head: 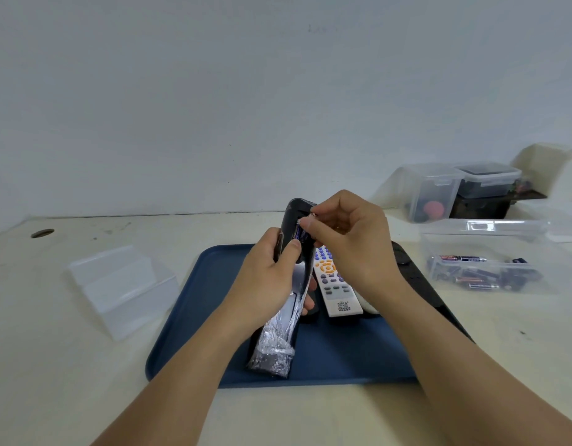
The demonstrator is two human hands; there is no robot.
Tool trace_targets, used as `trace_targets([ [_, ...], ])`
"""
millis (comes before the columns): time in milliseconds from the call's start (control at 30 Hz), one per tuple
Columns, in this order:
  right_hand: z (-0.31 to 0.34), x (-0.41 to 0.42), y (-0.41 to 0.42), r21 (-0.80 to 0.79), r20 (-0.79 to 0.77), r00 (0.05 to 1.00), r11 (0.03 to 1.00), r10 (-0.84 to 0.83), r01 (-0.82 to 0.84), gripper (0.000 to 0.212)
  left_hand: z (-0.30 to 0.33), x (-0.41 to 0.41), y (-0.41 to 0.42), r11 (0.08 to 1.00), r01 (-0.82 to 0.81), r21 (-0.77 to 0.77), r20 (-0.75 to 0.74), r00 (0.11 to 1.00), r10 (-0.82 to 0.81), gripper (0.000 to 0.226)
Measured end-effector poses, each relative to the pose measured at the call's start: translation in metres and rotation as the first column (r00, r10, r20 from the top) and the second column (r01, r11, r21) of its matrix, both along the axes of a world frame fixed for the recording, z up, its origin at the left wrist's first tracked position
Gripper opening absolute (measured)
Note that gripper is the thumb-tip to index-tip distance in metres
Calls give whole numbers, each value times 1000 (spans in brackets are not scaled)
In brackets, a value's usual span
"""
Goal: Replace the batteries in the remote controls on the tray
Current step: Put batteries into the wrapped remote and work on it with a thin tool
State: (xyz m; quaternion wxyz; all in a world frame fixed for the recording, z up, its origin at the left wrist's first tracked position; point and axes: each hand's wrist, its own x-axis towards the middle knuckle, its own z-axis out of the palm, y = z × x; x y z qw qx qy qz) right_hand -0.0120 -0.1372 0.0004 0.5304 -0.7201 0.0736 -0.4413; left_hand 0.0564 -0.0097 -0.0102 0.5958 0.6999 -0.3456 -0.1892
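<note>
My left hand (271, 278) grips a black remote control (296, 220) wrapped in crinkled clear plastic, held tilted above the blue tray (188, 317). The remote's back faces me with its battery bay open at the upper end. My right hand (349, 239) pinches a battery (305, 225) at that bay between thumb and forefinger; only a small part of the battery shows. A white remote (337, 291) with orange and blue buttons lies on the tray under my right hand. Another dark remote (416, 278) lies along the tray's right edge.
A clear box (484, 272) holding several batteries stands right of the tray. An empty clear plastic container (123, 288) lies left of it. Lidded plastic boxes (445, 191) stand at the back right against the wall.
</note>
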Motion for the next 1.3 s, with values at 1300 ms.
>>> trace_targets([
  [1300, -3, -2, -8, -605, -280, 934, 796, -222, 7, 25, -11, 1, -5, 993, -66, -100, -192, 980, 45, 22],
])
